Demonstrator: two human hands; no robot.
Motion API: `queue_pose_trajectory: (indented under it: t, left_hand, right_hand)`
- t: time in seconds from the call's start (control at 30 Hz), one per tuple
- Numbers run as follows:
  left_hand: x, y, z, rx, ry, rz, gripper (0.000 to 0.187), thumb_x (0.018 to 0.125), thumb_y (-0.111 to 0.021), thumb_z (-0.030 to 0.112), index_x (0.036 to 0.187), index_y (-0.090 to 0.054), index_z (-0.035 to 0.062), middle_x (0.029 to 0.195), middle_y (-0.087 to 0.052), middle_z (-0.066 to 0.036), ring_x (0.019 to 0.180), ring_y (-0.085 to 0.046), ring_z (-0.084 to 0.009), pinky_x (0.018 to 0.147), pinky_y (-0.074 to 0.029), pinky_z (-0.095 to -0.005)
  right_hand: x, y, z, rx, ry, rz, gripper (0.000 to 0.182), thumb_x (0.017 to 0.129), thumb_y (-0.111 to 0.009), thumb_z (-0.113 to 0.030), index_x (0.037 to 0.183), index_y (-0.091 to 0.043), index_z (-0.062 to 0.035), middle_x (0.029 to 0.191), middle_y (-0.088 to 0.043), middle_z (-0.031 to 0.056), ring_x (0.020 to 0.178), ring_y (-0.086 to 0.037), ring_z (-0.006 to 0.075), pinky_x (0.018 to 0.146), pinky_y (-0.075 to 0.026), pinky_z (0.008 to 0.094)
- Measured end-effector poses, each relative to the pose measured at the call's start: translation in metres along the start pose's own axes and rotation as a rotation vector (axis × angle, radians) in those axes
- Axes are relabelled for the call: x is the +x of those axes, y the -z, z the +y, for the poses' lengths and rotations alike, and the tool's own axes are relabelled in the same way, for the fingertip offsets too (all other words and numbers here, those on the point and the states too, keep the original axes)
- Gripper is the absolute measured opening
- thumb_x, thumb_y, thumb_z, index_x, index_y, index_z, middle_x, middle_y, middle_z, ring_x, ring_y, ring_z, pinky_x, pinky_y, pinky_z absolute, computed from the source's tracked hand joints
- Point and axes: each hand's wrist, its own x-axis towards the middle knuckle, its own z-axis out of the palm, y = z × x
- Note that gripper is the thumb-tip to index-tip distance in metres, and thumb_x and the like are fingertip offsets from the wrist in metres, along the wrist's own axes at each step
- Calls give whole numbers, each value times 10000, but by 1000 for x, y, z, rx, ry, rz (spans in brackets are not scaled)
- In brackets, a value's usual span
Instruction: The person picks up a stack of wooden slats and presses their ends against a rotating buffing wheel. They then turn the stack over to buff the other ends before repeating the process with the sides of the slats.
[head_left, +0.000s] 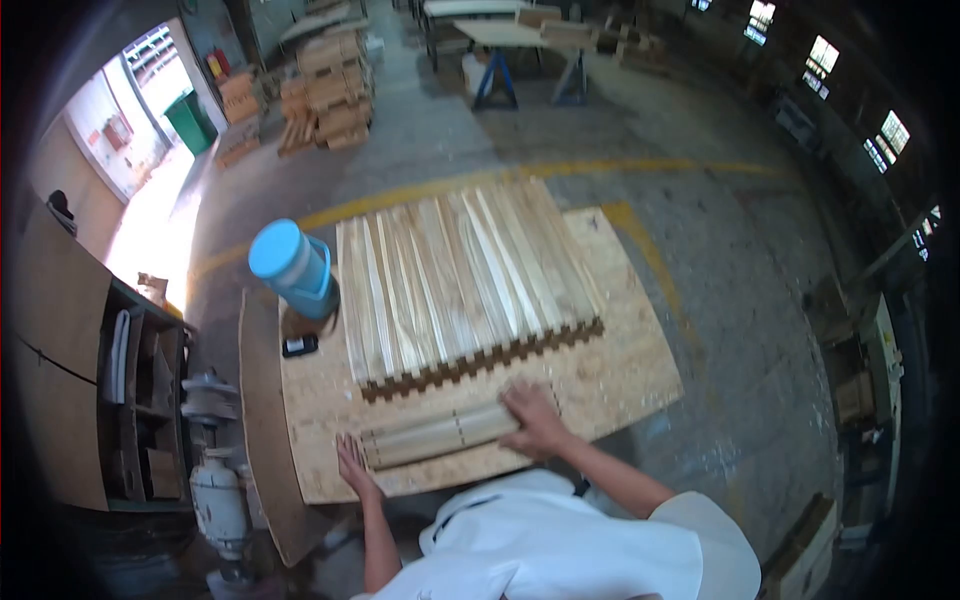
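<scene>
A narrow wooden board (436, 434) with rows of dark marks across it lies along the near edge of the plywood-topped table (640, 350). At its left end is my left hand (356, 468), fingers stretched out and held against the end. My right hand (536, 420) lies over the right part of the board, slightly blurred, with thumb and fingers apart. Just beyond, a stack of wooden panels (465, 270) with striped grain shows a notched, toothed front edge.
A blue water jug (292, 268) and a small black object (299, 346) stand at the table's left side. A grinder-like machine (217, 500) is at lower left, beside a shelf cabinet (145, 400). Wood stacks (328, 90) and a trestle table (520, 35) stand farther back.
</scene>
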Motion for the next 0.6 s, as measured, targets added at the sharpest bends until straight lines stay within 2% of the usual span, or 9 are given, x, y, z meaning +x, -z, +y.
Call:
queue_pose_trajectory:
  t: [0.07, 0.17, 0.2, 0.27, 0.37, 0.43, 0.5, 0.53, 0.6]
  left_hand:
    - [-2, 3, -1, -43, -14, 77, 658, 1059, -293, 488, 1527, -271, 25, 1521, -379, -207, 1424, -352, -318, 1186, -242, -412]
    - [-13, 13, -3, -73, -82, 108, 653, 1060, -296, 481, 1524, -272, 22, 1505, -389, -231, 1420, -356, -330, 1183, -253, -417]
    - [-18, 16, -3, -70, -103, 112, 650, 1062, -295, 477, 1523, -273, 19, 1493, -397, -245, 1415, -363, -332, 1180, -264, -417]
    - [-32, 20, -2, -64, -133, 145, 643, 1063, -296, 471, 1517, -285, 16, 1471, -421, -252, 1399, -386, -336, 1171, -283, -418]
    - [-60, 27, -4, -15, -158, 222, 632, 1065, -290, 465, 1501, -315, 9, 1425, -468, -265, 1349, -446, -344, 1148, -327, -422]
    - [-77, 27, -9, 17, -177, 271, 629, 1066, -284, 466, 1491, -334, 5, 1400, -490, -271, 1315, -483, -348, 1132, -353, -425]
    - [-94, 28, -20, 2, -205, 375, 566, 1057, -395, 395, 1431, -425, -29, 1349, -545, -264, 1242, -545, -332, 1098, -388, -422]
    - [-100, 29, -30, 3, -212, 376, 566, 1057, -395, 395, 1431, -425, -29, 1349, -545, -264, 1242, -545, -332, 1098, -388, -422]
    - [-111, 29, -53, 151, -123, 432, 536, 1068, -387, 360, 1387, -460, -65, 1263, -609, -238, 1181, -590, -312, 1033, -436, -405]
  right_hand:
    - [25, -10, -12, 34, 220, -136, 857, 718, -797, -373, 1417, -423, -47, 1416, -405, 272, 1363, -339, 457, 1127, -263, 559]
    - [54, -26, -30, 116, 440, -205, 734, 718, -744, -293, 1349, -459, -46, 1233, -491, 240, 1153, -473, 431, 993, -388, 497]
    - [59, -29, -34, 115, 462, -194, 734, 718, -744, -293, 1349, -459, -46, 1233, -491, 240, 1153, -473, 431, 993, -388, 497]
    - [64, -31, -40, 85, 432, -337, 619, 720, -684, -229, 1276, -487, -43, 1072, -498, 209, 1028, -494, 408, 919, -416, 477]
    - [61, -22, -43, 121, 451, -330, 553, 725, -645, -214, 1234, -501, -53, 969, -469, 190, 974, -489, 402, 875, -416, 484]
    - [56, -16, -38, 109, 415, -392, 571, 729, -641, -235, 1258, -513, -62, 1035, -497, 222, 1023, -500, 415, 912, -419, 485]
    - [45, -11, -26, 205, 396, -303, 648, 733, -655, -290, 1329, -512, -79, 1178, -513, 270, 1125, -501, 431, 990, -410, 483]
    - [40, -10, -14, 217, 364, -311, 702, 750, -692, -332, 1388, -515, -101, 1330, -476, 297, 1234, -475, 436, 1070, -386, 461]
    - [29, 30, -11, 348, 294, -249, 686, 742, -723, -312, 1362, -542, -79, 1301, -516, 259, 1203, -513, 395, 1042, -416, 437]
